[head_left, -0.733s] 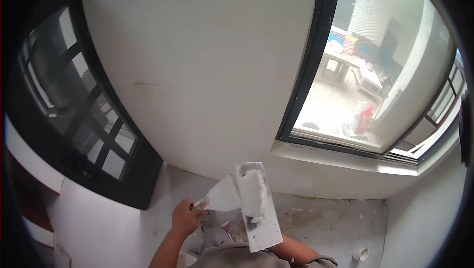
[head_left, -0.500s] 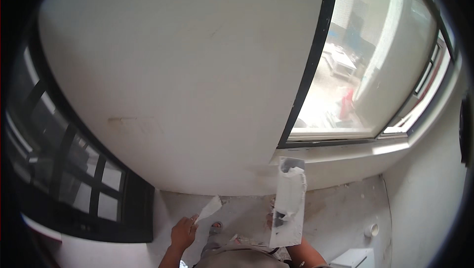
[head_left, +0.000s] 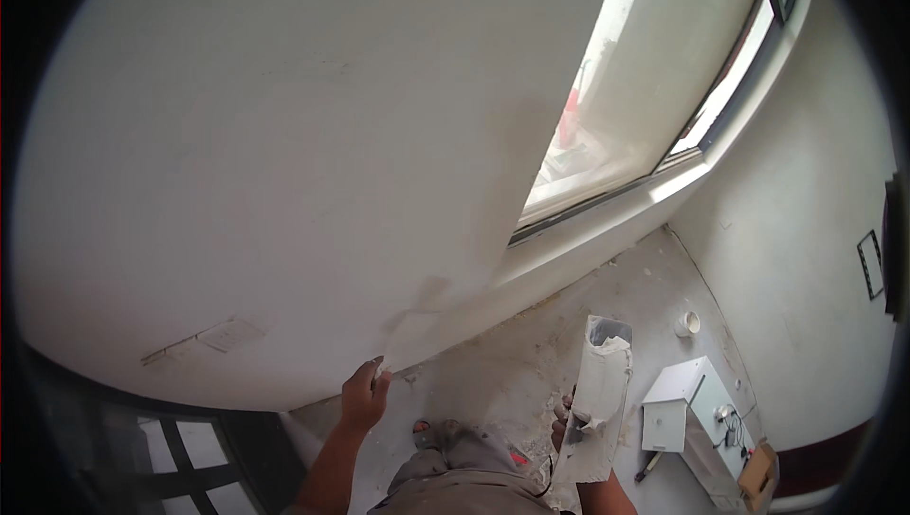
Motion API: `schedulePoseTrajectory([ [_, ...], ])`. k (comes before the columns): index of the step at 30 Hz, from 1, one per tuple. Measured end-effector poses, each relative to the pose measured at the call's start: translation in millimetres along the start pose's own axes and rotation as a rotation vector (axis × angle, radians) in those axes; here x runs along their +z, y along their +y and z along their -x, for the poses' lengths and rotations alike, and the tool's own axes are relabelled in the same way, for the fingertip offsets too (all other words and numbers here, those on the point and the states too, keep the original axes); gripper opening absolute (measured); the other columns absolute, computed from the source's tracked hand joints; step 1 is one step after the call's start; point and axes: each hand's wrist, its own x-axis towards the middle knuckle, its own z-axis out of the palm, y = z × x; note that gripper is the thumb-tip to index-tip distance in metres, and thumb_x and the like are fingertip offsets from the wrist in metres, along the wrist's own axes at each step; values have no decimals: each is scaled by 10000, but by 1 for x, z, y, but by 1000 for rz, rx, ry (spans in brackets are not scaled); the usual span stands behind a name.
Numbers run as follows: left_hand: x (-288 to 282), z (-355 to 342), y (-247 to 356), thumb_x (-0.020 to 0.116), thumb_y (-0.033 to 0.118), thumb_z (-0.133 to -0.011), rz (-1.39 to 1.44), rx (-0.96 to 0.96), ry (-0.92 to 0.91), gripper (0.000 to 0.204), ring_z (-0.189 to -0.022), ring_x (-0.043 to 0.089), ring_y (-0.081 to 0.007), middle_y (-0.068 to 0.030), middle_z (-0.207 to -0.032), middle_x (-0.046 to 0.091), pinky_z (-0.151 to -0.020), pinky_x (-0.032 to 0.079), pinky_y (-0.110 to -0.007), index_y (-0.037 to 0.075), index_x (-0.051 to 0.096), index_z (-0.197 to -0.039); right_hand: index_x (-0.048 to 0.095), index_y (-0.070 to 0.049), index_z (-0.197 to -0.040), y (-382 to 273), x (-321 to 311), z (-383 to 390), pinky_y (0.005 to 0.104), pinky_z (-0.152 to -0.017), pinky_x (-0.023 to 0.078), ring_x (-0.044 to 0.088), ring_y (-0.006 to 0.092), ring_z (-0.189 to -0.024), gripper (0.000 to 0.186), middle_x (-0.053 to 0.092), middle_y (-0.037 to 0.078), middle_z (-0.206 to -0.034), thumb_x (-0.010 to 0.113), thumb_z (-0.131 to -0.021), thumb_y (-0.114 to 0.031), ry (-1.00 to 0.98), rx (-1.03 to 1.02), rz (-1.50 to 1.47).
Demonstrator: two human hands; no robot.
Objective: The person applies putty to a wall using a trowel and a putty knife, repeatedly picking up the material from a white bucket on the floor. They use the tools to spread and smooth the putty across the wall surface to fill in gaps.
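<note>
My left hand (head_left: 365,395) is closed round the handle of a putty knife (head_left: 409,337). Its pale blade points up and to the right, close to the white wall (head_left: 284,155); whether it touches the wall I cannot tell. In my right hand (head_left: 561,418), partly hidden behind it, is a long rectangular plastering trowel (head_left: 601,329). White putty (head_left: 603,384) covers most of the trowel's face, with bare grey metal at its far end. The trowel is off to the right of the knife, apart from the wall.
A window sill (head_left: 607,223) runs along the wall at right. On the floor beyond my right hand stand a small white container (head_left: 687,324) and a white cabinet (head_left: 664,427) with cables and an opened cardboard box (head_left: 758,473). A dark-framed glazed door (head_left: 246,449) is at lower left.
My view has swung to the right, bringing the cabinet into sight. My left hand has raised the putty knife closer to the wall. The trowel stays in my right hand.
</note>
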Motion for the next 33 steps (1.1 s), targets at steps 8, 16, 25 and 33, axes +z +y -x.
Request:
schedulePoseTrajectory([
  [8, 39, -22, -15, 559, 249, -865, 148, 68, -90, 338, -732, 613, -314, -203, -851, 615, -669, 480, -357, -47, 581, -1026, 415, -53, -1192, 2, -69, 18, 295, -591, 434, 474, 175, -702, 419, 499, 75, -924, 502, -890, -329, -235, -108, 63],
  [16, 82, -13, -55, 599, 241, -826, 36, 156, -151, 274, -701, 608, -324, -177, -794, 616, -637, 481, -365, -10, 613, -933, 396, -60, -1229, -20, -75, 31, 291, -651, 447, 491, 171, -771, 431, 504, 69, -988, 484, -904, -329, 39, -277, 171],
  [25, 142, 2, -52, 656, 197, -750, -295, 248, -280, 156, -674, 598, -309, -114, -739, 604, -602, 475, -385, 63, 623, -823, 374, -69, -1269, -90, -105, 12, 286, -719, 462, 510, 166, -847, 445, 509, 63, -1059, 463, -920, -329, 486, -541, 406],
  [33, 192, 2, -111, 725, 159, -593, -673, 288, -296, 237, -704, 572, -291, -82, -733, 562, -604, 455, -399, 86, 595, -776, 378, -85, -1294, -163, -320, -65, 279, -811, 469, 535, 160, -962, 474, 512, 63, -1158, 441, -930, -381, 612, -660, 795],
])
